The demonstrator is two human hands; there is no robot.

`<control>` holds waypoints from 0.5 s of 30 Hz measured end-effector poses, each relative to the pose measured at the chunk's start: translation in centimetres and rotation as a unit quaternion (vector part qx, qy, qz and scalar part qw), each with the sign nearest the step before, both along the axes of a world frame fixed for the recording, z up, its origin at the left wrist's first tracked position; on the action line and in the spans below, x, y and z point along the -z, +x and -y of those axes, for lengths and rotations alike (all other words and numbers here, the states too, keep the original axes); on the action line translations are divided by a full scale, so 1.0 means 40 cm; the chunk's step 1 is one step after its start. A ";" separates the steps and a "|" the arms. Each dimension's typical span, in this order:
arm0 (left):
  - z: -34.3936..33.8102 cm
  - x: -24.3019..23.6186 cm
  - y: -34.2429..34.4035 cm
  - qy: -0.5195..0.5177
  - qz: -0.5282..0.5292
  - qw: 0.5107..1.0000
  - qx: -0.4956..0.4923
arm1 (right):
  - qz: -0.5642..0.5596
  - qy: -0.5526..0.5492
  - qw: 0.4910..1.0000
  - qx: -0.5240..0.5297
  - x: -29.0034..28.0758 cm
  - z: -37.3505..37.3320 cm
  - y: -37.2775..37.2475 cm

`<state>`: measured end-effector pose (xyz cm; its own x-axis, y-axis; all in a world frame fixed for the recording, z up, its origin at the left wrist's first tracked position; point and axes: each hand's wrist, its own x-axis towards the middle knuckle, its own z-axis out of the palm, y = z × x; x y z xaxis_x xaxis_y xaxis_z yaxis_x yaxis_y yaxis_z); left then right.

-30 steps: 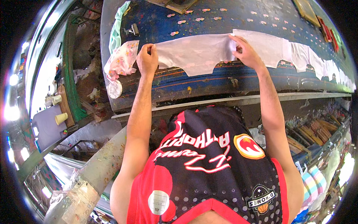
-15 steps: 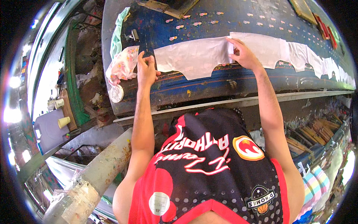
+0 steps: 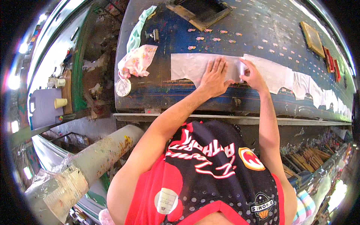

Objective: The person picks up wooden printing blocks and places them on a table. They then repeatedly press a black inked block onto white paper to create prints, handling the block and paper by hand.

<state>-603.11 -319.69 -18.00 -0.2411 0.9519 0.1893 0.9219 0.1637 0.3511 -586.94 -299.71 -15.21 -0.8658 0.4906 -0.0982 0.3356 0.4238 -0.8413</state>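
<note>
My left hand (image 3: 213,78) lies with stretched fingers on a white cut fabric piece (image 3: 183,65) near the front of a long dark blue table (image 3: 150,93). Just right of it, my right hand (image 3: 252,77) pinches the edge where this piece meets the adjoining white piece (image 3: 270,73). More white pieces (image 3: 302,86) continue rightward in a row, curving with the lens. A crumpled floral cloth (image 3: 137,62), a mint cloth (image 3: 138,30) and a round white lid (image 3: 123,87) lie left of the pieces.
A wooden-edged frame (image 3: 206,22) sits at the back, beside rows of small stickers. A metal squeegee-like tool (image 3: 155,35) is near the cloths. Yellow and red frames (image 3: 311,39) lie far right. A gray pipe (image 3: 105,153) runs lower left; cups (image 3: 60,102) stand on a side surface.
My left hand has left the piece's left end and moved rightward to lie flat on its middle. My right hand stays at the joining edge. The view has shifted, showing more table at the back.
</note>
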 end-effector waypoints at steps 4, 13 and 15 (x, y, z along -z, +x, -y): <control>0.106 0.007 -0.114 -0.069 -0.015 0.995 -0.065 | 0.020 -0.007 1.000 0.016 -0.009 0.009 0.002; 0.216 -0.032 -0.217 -0.122 -0.064 0.984 -0.111 | -0.011 -0.009 1.000 0.024 0.009 0.007 0.004; 0.128 -0.048 -0.130 -0.108 -0.011 0.992 -0.068 | -0.018 0.020 0.999 0.022 0.013 0.005 0.006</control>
<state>-608.30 -324.79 -16.08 -0.3681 0.9297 -0.0100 0.8930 0.3565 0.2748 -586.68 -299.93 -15.72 -0.8461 0.5310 -0.0462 0.3240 0.4434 -0.8357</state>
